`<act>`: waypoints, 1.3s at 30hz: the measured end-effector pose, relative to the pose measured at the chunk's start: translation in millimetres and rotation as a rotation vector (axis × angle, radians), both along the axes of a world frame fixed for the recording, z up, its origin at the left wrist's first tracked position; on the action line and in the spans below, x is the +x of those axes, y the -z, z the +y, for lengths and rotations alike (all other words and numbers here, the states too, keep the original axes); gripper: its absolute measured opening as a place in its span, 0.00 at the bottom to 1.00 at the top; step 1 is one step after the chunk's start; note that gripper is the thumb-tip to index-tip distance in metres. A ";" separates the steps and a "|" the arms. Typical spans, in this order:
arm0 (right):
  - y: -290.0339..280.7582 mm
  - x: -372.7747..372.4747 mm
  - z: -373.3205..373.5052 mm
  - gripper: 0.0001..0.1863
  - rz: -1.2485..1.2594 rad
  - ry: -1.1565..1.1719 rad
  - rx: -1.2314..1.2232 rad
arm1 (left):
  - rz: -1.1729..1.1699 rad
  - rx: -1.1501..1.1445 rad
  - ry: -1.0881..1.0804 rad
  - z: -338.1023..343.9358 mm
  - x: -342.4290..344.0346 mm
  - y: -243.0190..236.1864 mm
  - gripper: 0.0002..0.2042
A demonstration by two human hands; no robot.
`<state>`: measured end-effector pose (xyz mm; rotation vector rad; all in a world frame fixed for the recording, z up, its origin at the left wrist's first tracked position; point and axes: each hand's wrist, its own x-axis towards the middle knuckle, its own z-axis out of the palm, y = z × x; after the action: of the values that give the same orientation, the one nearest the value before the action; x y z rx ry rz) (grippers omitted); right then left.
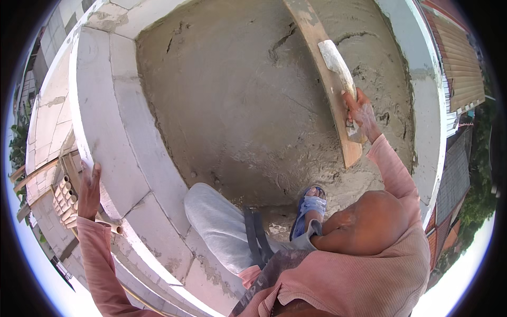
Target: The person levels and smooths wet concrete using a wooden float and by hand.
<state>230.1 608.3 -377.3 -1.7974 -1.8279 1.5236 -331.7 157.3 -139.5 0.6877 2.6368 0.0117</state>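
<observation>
My right hand is closed on the pale, cement-crusted handle lying along a long wooden board. The board rests on grey wet mortar, which is smoother at the left and rougher with cracks at the right. My left hand grips the white top edge of the pale block wall at the left, fingers over the edge. My bare right knee is bent at the lower right, and the foot below it, in a blue sandal, stands at the mortar's near edge.
Pale block walls bound the mortar at the sides. Beyond the left wall are bamboo poles and more blockwork. Past the right wall are corrugated roofs and green trees. My grey trouser leg is beside the left wall.
</observation>
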 end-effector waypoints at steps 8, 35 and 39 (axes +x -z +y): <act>45.3 -13.6 166.1 0.36 -0.095 0.187 0.187 | -0.014 -0.015 0.026 5.3 1.3 7.2 0.38; 35.9 -296.0 -162.9 0.31 0.101 -0.805 -0.061 | 0.422 -0.228 1.048 -62.4 -72.2 40.9 0.35; 40.4 -307.2 -147.2 0.29 0.035 -0.757 0.066 | 0.332 -0.339 0.827 -66.2 -66.5 27.7 0.31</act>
<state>-77.1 461.1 -417.7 -1.0660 -2.6732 1.6368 -398.2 91.1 -167.2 1.6898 2.3308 -0.8183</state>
